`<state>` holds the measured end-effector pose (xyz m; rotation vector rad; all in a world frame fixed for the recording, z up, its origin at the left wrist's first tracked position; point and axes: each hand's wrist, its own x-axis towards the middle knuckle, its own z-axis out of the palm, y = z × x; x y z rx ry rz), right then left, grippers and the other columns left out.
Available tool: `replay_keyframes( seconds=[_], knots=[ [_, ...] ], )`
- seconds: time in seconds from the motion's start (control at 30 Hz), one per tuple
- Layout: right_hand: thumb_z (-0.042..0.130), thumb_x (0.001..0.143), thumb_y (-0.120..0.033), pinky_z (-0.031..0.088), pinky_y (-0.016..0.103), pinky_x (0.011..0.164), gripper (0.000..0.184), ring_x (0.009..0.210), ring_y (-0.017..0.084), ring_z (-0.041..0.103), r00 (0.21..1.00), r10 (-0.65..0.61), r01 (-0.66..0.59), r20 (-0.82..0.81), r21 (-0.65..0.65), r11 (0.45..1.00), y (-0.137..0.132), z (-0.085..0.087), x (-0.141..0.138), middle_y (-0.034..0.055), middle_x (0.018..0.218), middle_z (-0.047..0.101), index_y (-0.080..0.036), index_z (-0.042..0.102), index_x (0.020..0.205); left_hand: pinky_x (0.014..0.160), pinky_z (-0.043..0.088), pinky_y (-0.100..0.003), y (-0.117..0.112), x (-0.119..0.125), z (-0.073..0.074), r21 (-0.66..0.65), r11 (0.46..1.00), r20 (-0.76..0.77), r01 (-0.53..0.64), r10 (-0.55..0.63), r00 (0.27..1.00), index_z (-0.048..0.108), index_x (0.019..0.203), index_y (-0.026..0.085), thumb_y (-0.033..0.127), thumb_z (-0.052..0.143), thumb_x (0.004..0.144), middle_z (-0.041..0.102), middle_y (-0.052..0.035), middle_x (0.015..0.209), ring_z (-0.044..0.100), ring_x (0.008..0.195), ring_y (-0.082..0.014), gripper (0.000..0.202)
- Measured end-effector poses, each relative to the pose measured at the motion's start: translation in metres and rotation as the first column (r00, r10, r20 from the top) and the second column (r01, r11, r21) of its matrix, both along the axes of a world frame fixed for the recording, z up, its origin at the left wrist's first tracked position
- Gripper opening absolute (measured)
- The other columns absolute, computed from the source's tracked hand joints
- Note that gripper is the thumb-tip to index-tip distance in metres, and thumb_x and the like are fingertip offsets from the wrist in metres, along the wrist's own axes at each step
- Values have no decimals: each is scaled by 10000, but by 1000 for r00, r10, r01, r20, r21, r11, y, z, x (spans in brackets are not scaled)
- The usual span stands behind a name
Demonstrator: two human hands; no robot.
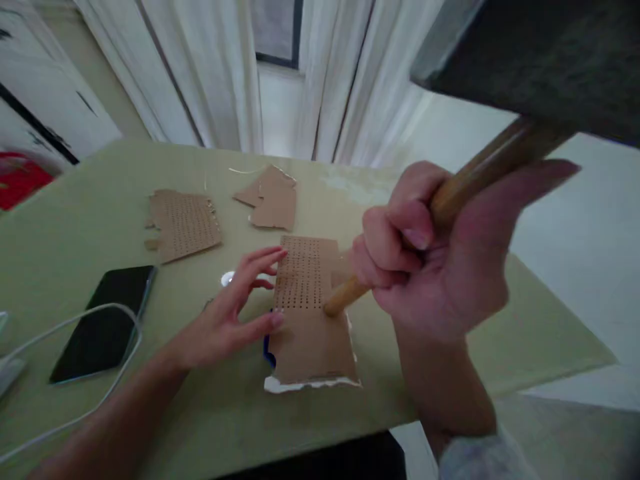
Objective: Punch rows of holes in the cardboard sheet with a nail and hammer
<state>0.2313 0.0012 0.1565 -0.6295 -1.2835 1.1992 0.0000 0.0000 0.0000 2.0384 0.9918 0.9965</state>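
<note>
My right hand (430, 253) is wrapped round the wooden handle of a hammer (493, 163), raised in front of me. Its big dark metal head fills the upper right corner. Below, a piece of brown cardboard (313, 340) lies on the table, with rows of small punched holes over its far half and torn white edges. My left hand (240, 303) is open at the cardboard's left side, fingers spread and fingertips at its edge. Something blue (269, 350) shows from under that left edge. The lower end of the handle hides part of the cardboard.
On the pale green table (210, 420) lie another hole-punched cardboard piece (187, 223), a torn cardboard scrap (277, 200) and a small white round thing (227, 278). At left are a dark phone or tablet (105, 323) and a white cable (65, 423). White curtains (210, 73) hang behind.
</note>
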Motion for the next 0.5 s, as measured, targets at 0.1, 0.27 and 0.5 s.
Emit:
replay_keyframes(
  seconds=[0.1,0.27,0.5],
  knots=[
    [712,965,-672,99,310,355,588,403,112,106,1000,10,-10,1,-21,1000,0,1,1,-90,507,214,-262,429,653,954,569,-387,16,-25,16,185,895,-237,-406,441,866,742,1188,248,507,636,989,682,-102,1312,673,1109,-266,343],
    [713,960,-683,125,299,360,576,400,112,128,999,40,-39,20,-13,999,1,3,3,-84,499,237,-259,459,664,770,492,-390,27,-75,20,-58,874,-769,-482,269,580,782,895,254,487,649,896,788,-80,960,717,864,-306,268],
    [751,932,-682,89,298,352,604,394,98,89,1000,-3,3,14,15,1000,2,2,0,-90,479,200,-256,430,650,712,448,-358,20,-87,14,-172,877,-845,-449,103,525,789,821,265,379,687,805,803,-84,933,729,839,-297,154]
  ],
)
